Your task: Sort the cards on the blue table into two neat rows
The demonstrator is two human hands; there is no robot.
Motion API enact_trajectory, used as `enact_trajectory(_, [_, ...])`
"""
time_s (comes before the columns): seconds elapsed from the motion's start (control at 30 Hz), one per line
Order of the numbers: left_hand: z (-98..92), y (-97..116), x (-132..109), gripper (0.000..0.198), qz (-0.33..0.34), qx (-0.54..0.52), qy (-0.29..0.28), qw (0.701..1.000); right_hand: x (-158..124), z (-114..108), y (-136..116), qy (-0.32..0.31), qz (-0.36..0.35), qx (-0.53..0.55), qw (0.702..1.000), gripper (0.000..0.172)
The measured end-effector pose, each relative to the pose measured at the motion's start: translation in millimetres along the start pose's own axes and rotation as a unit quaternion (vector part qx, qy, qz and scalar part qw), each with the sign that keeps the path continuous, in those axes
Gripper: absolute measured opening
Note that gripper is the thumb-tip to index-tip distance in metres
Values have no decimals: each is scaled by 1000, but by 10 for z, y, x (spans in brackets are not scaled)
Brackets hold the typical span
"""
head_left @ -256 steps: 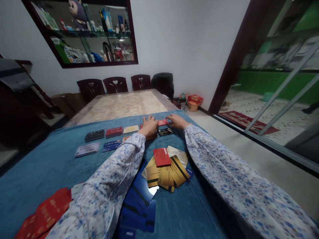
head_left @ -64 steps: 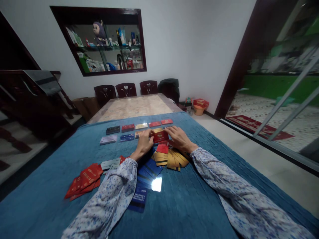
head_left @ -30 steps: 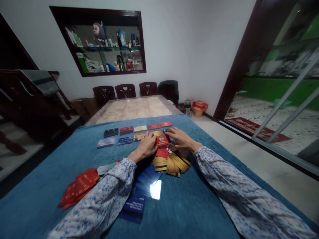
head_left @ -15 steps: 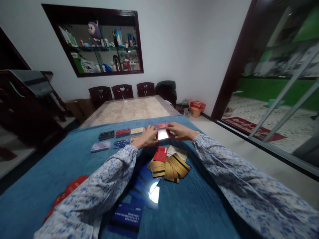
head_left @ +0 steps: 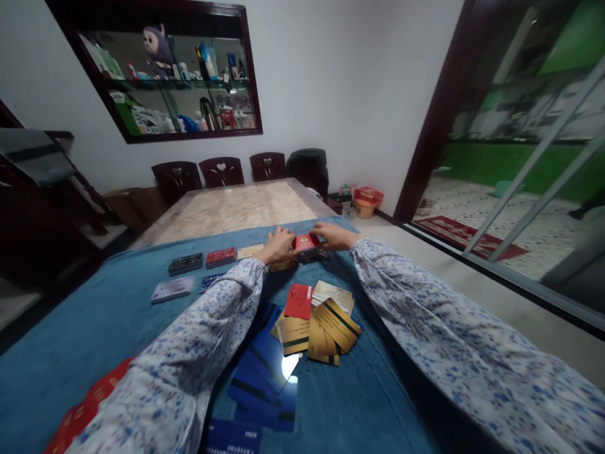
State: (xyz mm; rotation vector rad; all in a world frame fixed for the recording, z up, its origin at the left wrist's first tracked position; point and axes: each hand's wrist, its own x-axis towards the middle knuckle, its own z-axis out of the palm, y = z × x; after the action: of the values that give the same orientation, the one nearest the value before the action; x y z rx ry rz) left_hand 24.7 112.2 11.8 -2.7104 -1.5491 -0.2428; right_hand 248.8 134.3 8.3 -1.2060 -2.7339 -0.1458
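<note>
Between my two hands is a stack of red cards at the far side of the blue cloth. My left hand has its fingers bent against the stack's left side; an orange-brown stack shows just below it. On the opposite side, the curled fingers of my right hand grip the stack's right edge. Closer to me lie fanned gold cards, a single red card and cream cards. Blue cards spread out beside my left sleeve. The undersides of my fingers are hidden.
Left of my hands stand black, red, cream, lilac and blue card stacks. Red items lie by my left sleeve. Beyond the blue cloth are the marble tabletop and several chairs.
The red stack has tilted, so the bright glare on it is gone and its printed face shows. Both hands stay around it. The whole view has shifted slightly.
</note>
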Motion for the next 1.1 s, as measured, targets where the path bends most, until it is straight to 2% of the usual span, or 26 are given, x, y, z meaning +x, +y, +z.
enact_trajectory(0.23, [79,-59,235,26,-8,-2,-13,1000,148,34,87,-26,43,-22,999,27])
enact_trajectory(0.53, [170,-99,463,32,-29,25,-42,998,323,185,147,-45,102,-31,993,22])
enact_trajectory(0.8, [237,-92,566,19,-43,13,-63,997,377,287,188,-60,127,-31,990,25])
enact_trajectory(1.1, [299,-87,621,29,-48,31,-71,996,418,406,237,-71,130,-19,989,28])
